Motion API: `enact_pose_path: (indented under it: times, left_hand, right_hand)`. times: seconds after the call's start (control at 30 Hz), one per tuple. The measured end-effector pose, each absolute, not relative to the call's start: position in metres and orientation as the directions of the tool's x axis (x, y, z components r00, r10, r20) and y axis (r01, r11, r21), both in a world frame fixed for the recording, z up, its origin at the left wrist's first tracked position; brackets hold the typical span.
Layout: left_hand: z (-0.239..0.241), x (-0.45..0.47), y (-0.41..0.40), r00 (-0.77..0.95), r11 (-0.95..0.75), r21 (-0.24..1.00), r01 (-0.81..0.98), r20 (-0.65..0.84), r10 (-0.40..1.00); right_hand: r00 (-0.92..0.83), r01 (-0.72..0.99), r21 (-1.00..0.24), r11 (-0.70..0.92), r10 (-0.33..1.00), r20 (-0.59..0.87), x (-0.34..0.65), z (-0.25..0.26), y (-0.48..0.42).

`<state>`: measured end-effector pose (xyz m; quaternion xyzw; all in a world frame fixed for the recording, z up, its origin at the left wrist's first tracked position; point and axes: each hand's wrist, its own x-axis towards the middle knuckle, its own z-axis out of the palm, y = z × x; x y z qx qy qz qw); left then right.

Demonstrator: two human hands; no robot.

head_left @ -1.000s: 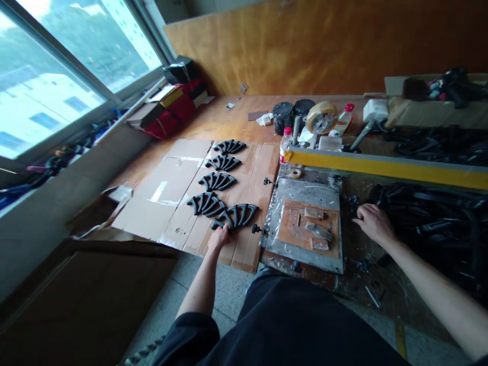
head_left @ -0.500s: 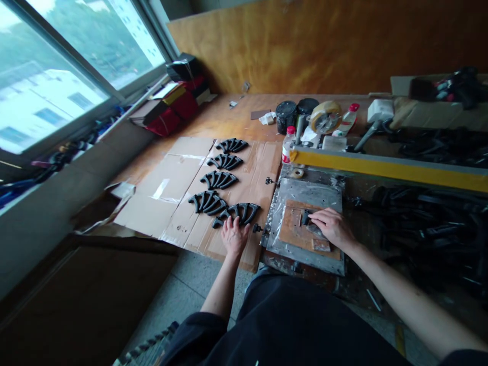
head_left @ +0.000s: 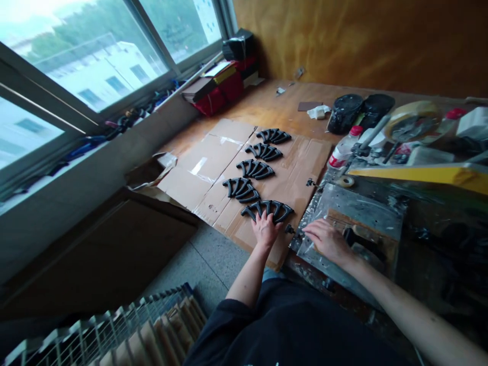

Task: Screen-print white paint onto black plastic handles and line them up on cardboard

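The right grip [head_left: 330,242] has released the black part [head_left: 363,241] on the wooden board [head_left: 339,218] and is now closer to the left grip [head_left: 266,229]. More of the wire rack [head_left: 114,323] is visible.

Past the left grip [head_left: 266,232], to its right, I see a bottle [head_left: 344,146] and two black pots [head_left: 345,111]. Windows [head_left: 97,68] are on its left.

We are getting cool daylight from the windows [head_left: 95,61] at upper left, glare bleaching the sky [head_left: 23,20], while dim, blurry shadow is swallowing the lower right.
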<state>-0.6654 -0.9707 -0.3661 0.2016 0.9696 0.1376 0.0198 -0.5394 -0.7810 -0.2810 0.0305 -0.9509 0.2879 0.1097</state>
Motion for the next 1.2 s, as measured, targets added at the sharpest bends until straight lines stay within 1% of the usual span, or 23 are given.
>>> enact_pose_path:
  times: [0.07,0.17,0.27,0.33,0.4,0.47,0.57,0.67,0.8,0.93,0.97,1.03,1.13,1.2]
  left_hand:
    - [-0.367,-0.664,-0.993,-0.894,0.857,0.269,0.439,0.039,0.446]
    - [-0.366,-0.666,-1.035,-0.85,0.815,0.266,0.515,0.038,0.525]
    - [-0.364,-0.677,-1.076,-0.823,0.791,0.261,0.553,0.026,0.567]
    - [-0.365,-0.69,-1.098,-0.808,0.778,0.256,0.573,0.019,0.589]
    - [-0.366,-0.706,-1.116,-0.792,0.764,0.255,0.593,0.01,0.611]
    - [-0.367,-0.724,-1.131,-0.775,0.749,0.255,0.611,0.002,0.632]
    - [-0.367,-0.756,-1.148,-0.752,0.729,0.251,0.637,-0.007,0.659]
    - [-0.367,-0.787,-1.159,-0.74,0.721,0.247,0.647,-0.024,0.672]
    - [-0.368,-0.81,-1.163,-0.726,0.713,0.247,0.656,-0.05,0.686]
    - [-0.362,-0.805,-1.162,-0.736,0.724,0.231,0.65,-0.042,0.675]
    - [-0.36,-0.803,-1.161,-0.746,0.73,0.225,0.645,-0.023,0.666]
    - [-0.354,-0.798,-1.155,-0.762,0.738,0.221,0.637,0.039,0.646]
    - [-0.344,-0.796,-1.134,-0.755,0.716,0.247,0.653,0.137,0.642]
    - [-0.336,-0.797,-1.112,-0.732,0.682,0.275,0.678,0.169,0.66]
  right_hand:
    - [-0.992,-0.125,-0.545,0.829,-0.107,0.065,-0.564,-0.282,-0.807]
    - [-0.944,-0.143,-0.454,0.879,-0.259,-0.204,-0.592,-0.285,-0.845]
    - [-0.851,-0.154,-0.351,0.924,-0.304,-0.428,-0.615,-0.29,-0.88]
    - [-0.796,-0.163,-0.34,0.926,-0.327,-0.51,-0.629,-0.296,-0.903]
    - [-0.772,-0.183,-0.379,0.907,-0.371,-0.516,-0.642,-0.303,-0.923]
    - [-0.783,-0.192,-0.418,0.888,-0.396,-0.481,-0.654,-0.311,-0.94]
    - [-0.8,-0.193,-0.437,0.879,-0.398,-0.449,-0.672,-0.322,-0.962]
    - [-0.794,-0.168,-0.444,0.88,-0.388,-0.468,-0.69,-0.328,-0.977]
    - [-0.802,-0.119,-0.486,0.866,-0.372,-0.467,-0.702,-0.33,-0.985]
    - [-0.813,-0.112,-0.548,0.829,-0.393,-0.429,-0.701,-0.327,-0.968]
    - [-0.834,-0.096,-0.561,0.822,-0.374,-0.406,-0.701,-0.327,-0.96]
    - [-0.889,-0.036,-0.559,0.828,-0.282,-0.361,-0.706,-0.327,-0.942]
    - [-0.929,0.1,-0.484,0.869,-0.092,-0.359,-0.725,-0.33,-0.918]
    - [-0.925,0.163,-0.44,0.883,-0.018,-0.379,-0.743,-0.332,-0.908]
